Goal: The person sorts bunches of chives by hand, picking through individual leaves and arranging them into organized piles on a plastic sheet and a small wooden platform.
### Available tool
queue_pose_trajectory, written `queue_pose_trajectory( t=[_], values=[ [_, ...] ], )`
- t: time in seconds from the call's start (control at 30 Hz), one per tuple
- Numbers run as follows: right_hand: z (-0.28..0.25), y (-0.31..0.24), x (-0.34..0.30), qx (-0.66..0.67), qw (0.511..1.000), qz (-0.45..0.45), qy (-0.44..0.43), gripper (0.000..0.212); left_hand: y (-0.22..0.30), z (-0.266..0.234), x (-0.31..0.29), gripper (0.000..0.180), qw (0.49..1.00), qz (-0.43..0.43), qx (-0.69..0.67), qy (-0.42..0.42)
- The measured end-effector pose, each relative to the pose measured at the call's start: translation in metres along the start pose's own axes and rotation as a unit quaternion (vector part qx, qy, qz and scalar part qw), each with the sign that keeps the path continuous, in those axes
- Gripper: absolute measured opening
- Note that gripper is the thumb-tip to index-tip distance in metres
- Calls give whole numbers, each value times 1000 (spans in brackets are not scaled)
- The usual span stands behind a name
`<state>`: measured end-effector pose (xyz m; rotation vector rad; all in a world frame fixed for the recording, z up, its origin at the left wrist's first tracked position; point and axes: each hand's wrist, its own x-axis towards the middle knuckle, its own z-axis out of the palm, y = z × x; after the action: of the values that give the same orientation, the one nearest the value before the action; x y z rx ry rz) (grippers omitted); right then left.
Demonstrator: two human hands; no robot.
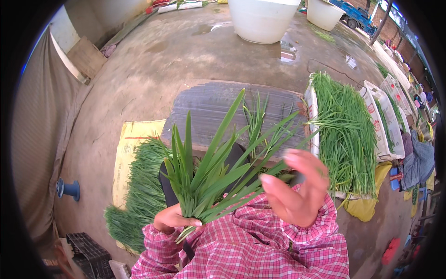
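In my left hand is a bunch of garlic chives, gripped near its pale stem ends with the thumb across them. Its flat green leaves fan upward and to the right. My right hand is raised just right of the bunch, slightly blurred, with fingers bent and apart and nothing between them. Beyond the bunch lies a low dark board, with a few loose chives on its right half. To the left, a large pile of chives rests on a yellow sack.
A white crate heaped with chives stands at the board's right, with another white crate beyond it. Large white tubs stand at the back on wet concrete. A blue spool and a black crate are at left.
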<state>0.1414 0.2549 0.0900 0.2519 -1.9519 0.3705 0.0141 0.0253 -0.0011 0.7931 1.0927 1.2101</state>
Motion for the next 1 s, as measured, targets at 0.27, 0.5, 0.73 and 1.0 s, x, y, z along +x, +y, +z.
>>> queue_pose_trajectory(
  t=[0.27,0.5,0.73,1.0],
  values=[
    [12,1,-5,-53,959,115,-252,28,1,4,2,29,999,-11,-45,3],
    [38,21,-13,133,939,65,-310,24,-13,-3,1,38,998,-54,-33,-16],
    [48,20,-19,325,862,120,-370,21,-19,0,4,43,990,-63,-114,-51],
    [46,19,-22,463,790,181,-359,14,-35,-11,6,41,975,-51,-175,-127]
  ],
)
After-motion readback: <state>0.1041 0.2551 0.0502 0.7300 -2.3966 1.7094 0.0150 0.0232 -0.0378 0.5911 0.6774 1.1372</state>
